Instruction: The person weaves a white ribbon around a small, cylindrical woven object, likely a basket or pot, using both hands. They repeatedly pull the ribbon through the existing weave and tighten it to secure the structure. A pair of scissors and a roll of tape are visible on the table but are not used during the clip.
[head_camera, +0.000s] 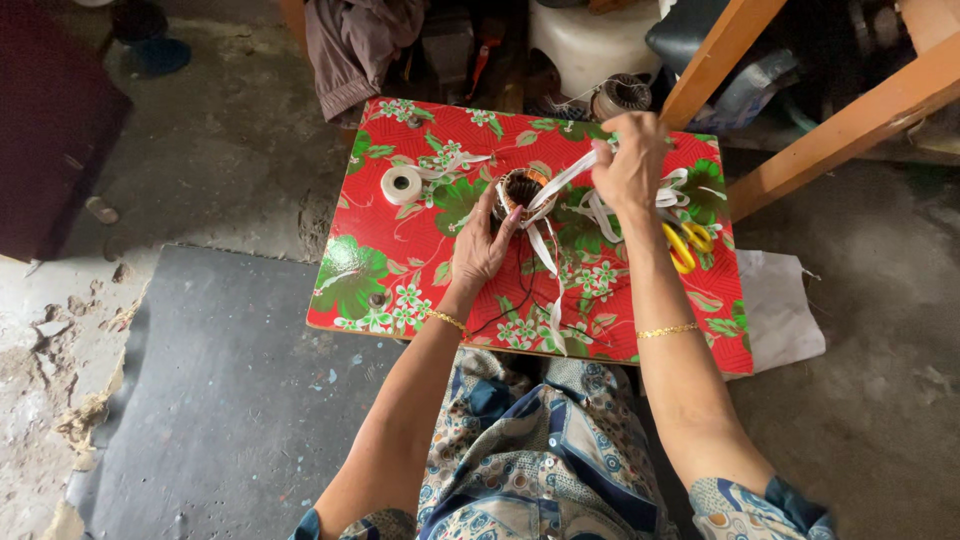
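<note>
Right at the centre of the low counter (400, 270) sits a small round coil of copper-coloured wire (520, 188), towards the far side of the top. The left hand (480, 245) is on it from the near side, fingers spread and curled round its edge, steadying it. Up goes the right hand (630, 165), closed tight on a white tape strip (560, 180) that runs taut from the coil to the fist. More white strips hang loose below the coil and trail towards the near edge. A thin dark wire loops across the cloth beneath the left wrist.

Just right of the right forearm lie scissors with yellow handles (685, 245), partly hidden by the arm. Over on the left, well apart from the coil, a roll of white tape (402, 184) lies flat.

The counter top is bright red, printed with green leaves and white flowers. Around it, a rough grey concrete floor (230, 150), cracked and crumbling at the left edge, with a dark mat (230, 400) on the near left. An orange wooden frame (800, 130) angles in at the far right. A white sheet (785, 310) pokes out below the counter's right edge. Hanging cloth (350, 45) and clutter fill the far side.
</note>
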